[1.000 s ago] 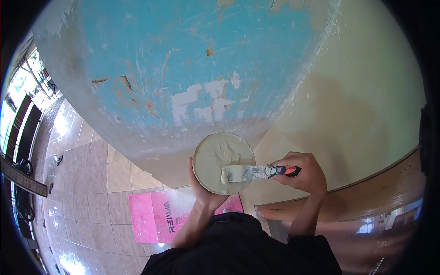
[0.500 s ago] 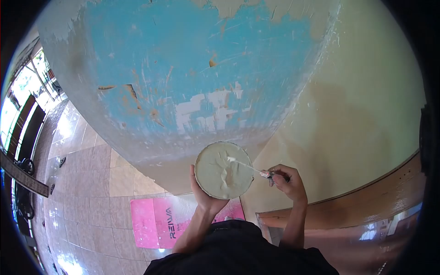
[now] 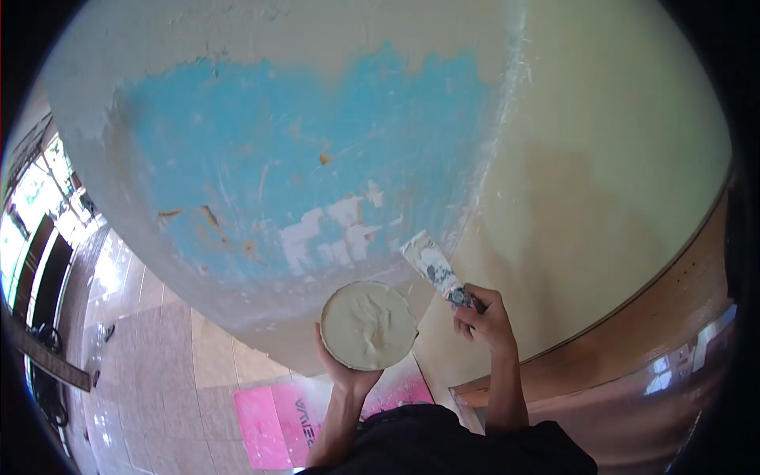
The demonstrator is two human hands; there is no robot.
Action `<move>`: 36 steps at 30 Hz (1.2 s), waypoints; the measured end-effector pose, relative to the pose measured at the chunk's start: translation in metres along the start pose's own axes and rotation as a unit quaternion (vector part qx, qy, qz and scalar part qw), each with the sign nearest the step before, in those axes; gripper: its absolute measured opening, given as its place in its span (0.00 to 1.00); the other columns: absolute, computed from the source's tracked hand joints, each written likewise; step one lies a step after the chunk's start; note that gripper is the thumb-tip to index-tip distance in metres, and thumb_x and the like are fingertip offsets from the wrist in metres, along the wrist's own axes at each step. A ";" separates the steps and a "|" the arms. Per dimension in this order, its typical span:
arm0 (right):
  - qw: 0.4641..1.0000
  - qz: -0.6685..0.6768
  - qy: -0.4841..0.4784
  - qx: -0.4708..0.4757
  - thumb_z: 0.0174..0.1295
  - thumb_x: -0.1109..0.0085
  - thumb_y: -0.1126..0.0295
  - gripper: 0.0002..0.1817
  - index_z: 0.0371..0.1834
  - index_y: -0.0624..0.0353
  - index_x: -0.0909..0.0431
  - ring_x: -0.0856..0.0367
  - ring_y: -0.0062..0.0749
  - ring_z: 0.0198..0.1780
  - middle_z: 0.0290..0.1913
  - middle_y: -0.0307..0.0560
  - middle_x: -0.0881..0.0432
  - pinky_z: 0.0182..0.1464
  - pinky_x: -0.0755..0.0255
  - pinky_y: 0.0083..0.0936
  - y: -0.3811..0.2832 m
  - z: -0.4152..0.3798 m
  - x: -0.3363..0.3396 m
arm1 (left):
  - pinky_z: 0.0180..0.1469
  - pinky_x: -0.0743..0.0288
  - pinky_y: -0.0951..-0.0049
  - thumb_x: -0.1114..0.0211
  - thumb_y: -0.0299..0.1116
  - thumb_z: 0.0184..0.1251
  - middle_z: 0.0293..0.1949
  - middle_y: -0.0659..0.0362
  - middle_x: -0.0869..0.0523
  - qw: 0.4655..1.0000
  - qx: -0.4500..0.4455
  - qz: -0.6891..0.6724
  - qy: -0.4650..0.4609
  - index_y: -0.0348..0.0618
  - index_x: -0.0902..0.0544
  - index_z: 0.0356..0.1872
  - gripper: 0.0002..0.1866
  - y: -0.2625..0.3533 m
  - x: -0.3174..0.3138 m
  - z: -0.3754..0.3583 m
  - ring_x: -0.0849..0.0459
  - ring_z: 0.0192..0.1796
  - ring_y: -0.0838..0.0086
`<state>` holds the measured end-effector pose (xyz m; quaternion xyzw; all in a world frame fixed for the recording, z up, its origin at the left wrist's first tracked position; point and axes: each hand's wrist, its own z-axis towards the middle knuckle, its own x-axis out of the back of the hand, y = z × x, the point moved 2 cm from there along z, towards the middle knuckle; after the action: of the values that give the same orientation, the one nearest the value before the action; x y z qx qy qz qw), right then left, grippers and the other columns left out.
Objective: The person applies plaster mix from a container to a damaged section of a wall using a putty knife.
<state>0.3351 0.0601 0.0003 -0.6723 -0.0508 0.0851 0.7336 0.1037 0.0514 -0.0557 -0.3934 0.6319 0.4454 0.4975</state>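
Observation:
My left hand grips a round tub of pale putty from below and the left side. The putty's surface is ridged and smeared. In my right hand is a putty knife, held by its handle, with its stained blade tilted up toward the wall. Some pale putty shows near the blade's tip. In front stands a wall with a blue patch, peeling in spots. Several white putty strokes mark its lower part, left of the blade.
A pink sheet with lettering lies on the tiled floor below me. A cream wall meets the blue one at a corner on the right. Low on the right runs a brown wooden surface. Dark furniture stands far left.
My right hand has lifted the putty knife out of the tub and turned its blade up toward the wall. The view has tilted up, and the tub appears lower and slightly left.

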 end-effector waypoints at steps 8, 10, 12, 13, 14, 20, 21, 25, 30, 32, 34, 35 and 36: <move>0.920 0.030 0.231 0.315 0.69 0.42 0.70 0.12 0.52 0.62 0.26 0.24 0.16 0.35 0.38 0.39 0.18 0.35 0.31 0.15 -0.027 0.097 0.010 | 0.68 0.48 0.25 0.52 0.69 0.64 0.72 0.54 0.38 0.999 -0.004 -0.025 -0.025 0.54 0.38 0.73 0.42 0.000 0.009 0.003 0.40 0.72 0.49; 0.904 0.042 0.240 0.350 0.71 0.43 0.69 0.13 0.54 0.61 0.28 0.24 0.16 0.36 0.39 0.38 0.18 0.36 0.31 0.15 -0.034 0.120 0.024 | 0.68 0.48 0.25 0.52 0.69 0.64 0.72 0.54 0.39 0.999 -0.006 -0.026 -0.029 0.54 0.39 0.73 0.42 0.000 0.007 0.004 0.40 0.72 0.48; 0.921 0.002 0.260 0.289 0.73 0.46 0.67 0.12 0.54 0.61 0.28 0.24 0.18 0.39 0.42 0.40 0.20 0.40 0.30 0.15 -0.037 0.140 0.037 | 0.68 0.49 0.24 0.52 0.69 0.64 0.73 0.54 0.40 0.999 -0.014 -0.020 -0.033 0.55 0.39 0.73 0.42 0.000 0.002 0.001 0.41 0.72 0.49; 0.918 -0.012 0.277 0.285 0.71 0.44 0.69 0.13 0.55 0.62 0.29 0.24 0.20 0.41 0.43 0.40 0.22 0.43 0.28 0.18 -0.041 0.148 0.041 | 0.68 0.49 0.24 0.52 0.69 0.64 0.73 0.54 0.40 0.999 -0.016 -0.017 -0.037 0.55 0.39 0.73 0.42 0.001 0.002 0.001 0.41 0.72 0.49; 0.916 -0.009 0.277 0.289 0.71 0.44 0.69 0.13 0.55 0.62 0.29 0.24 0.20 0.41 0.43 0.40 0.22 0.43 0.28 0.18 -0.046 0.156 0.040 | 0.68 0.50 0.24 0.52 0.69 0.64 0.73 0.54 0.40 0.999 -0.026 -0.014 -0.030 0.55 0.39 0.73 0.42 0.001 0.004 0.001 0.41 0.73 0.49; 0.773 -0.076 0.371 0.509 0.65 0.36 0.73 0.17 0.54 0.65 0.28 0.24 0.23 0.41 0.41 0.42 0.23 0.44 0.26 0.22 -0.070 0.184 0.038 | 0.68 0.50 0.24 0.52 0.68 0.65 0.72 0.54 0.39 0.998 -0.047 -0.030 -0.031 0.55 0.38 0.73 0.41 0.006 0.002 0.002 0.41 0.73 0.50; 0.771 -0.086 0.378 0.505 0.64 0.36 0.73 0.17 0.54 0.65 0.27 0.24 0.24 0.42 0.42 0.44 0.22 0.45 0.26 0.22 -0.071 0.190 0.039 | 0.68 0.50 0.24 0.52 0.68 0.65 0.72 0.54 0.39 0.997 -0.044 -0.056 -0.019 0.55 0.38 0.72 0.40 0.007 0.003 0.002 0.41 0.73 0.50; 0.764 -0.102 0.403 0.493 0.64 0.35 0.73 0.17 0.53 0.67 0.27 0.22 0.29 0.42 0.42 0.49 0.22 0.45 0.26 0.25 -0.076 0.209 0.038 | 0.68 0.50 0.24 0.52 0.68 0.65 0.72 0.55 0.38 0.998 -0.054 -0.005 -0.036 0.54 0.38 0.72 0.40 0.005 -0.001 0.005 0.41 0.73 0.51; 0.703 -0.202 0.464 0.499 0.63 0.35 0.74 0.17 0.53 0.65 0.24 0.25 0.31 0.40 0.39 0.47 0.25 0.41 0.28 0.27 -0.086 0.208 0.029 | 0.69 0.50 0.25 0.52 0.68 0.65 0.72 0.55 0.38 0.997 -0.063 -0.023 -0.024 0.54 0.38 0.72 0.41 0.008 0.004 0.009 0.41 0.73 0.52; 0.719 -0.193 0.464 0.480 0.62 0.34 0.74 0.17 0.53 0.64 0.23 0.26 0.32 0.40 0.38 0.46 0.26 0.41 0.29 0.27 -0.083 0.207 0.029 | 0.69 0.50 0.26 0.52 0.68 0.65 0.72 0.55 0.38 0.998 -0.059 -0.011 -0.033 0.54 0.37 0.72 0.41 0.007 -0.001 0.008 0.41 0.73 0.52; 0.734 -0.183 0.466 0.459 0.62 0.34 0.74 0.17 0.53 0.64 0.22 0.26 0.33 0.40 0.37 0.46 0.27 0.40 0.30 0.28 -0.076 0.204 0.028 | 0.70 0.49 0.28 0.52 0.68 0.65 0.72 0.55 0.38 0.998 -0.053 0.003 -0.042 0.54 0.37 0.72 0.41 0.005 -0.005 0.006 0.40 0.73 0.52; 0.748 -0.168 0.461 0.446 0.62 0.34 0.74 0.16 0.53 0.63 0.22 0.27 0.32 0.39 0.38 0.46 0.27 0.41 0.30 0.28 -0.071 0.202 0.027 | 0.70 0.49 0.29 0.52 0.68 0.65 0.72 0.55 0.38 0.998 -0.052 -0.006 -0.033 0.54 0.37 0.72 0.41 0.005 -0.005 0.006 0.40 0.73 0.52; 0.763 -0.153 0.455 0.432 0.62 0.34 0.73 0.16 0.53 0.63 0.22 0.27 0.32 0.39 0.38 0.45 0.27 0.41 0.30 0.28 -0.064 0.201 0.027 | 0.70 0.49 0.30 0.52 0.68 0.65 0.72 0.55 0.38 0.998 -0.052 -0.015 -0.024 0.54 0.37 0.72 0.40 0.005 -0.004 0.006 0.40 0.73 0.53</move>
<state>0.3269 0.2561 0.0811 -0.2266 0.2291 -0.3317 0.8866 0.1010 0.0585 -0.0513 -0.4172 0.5898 0.4791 0.4985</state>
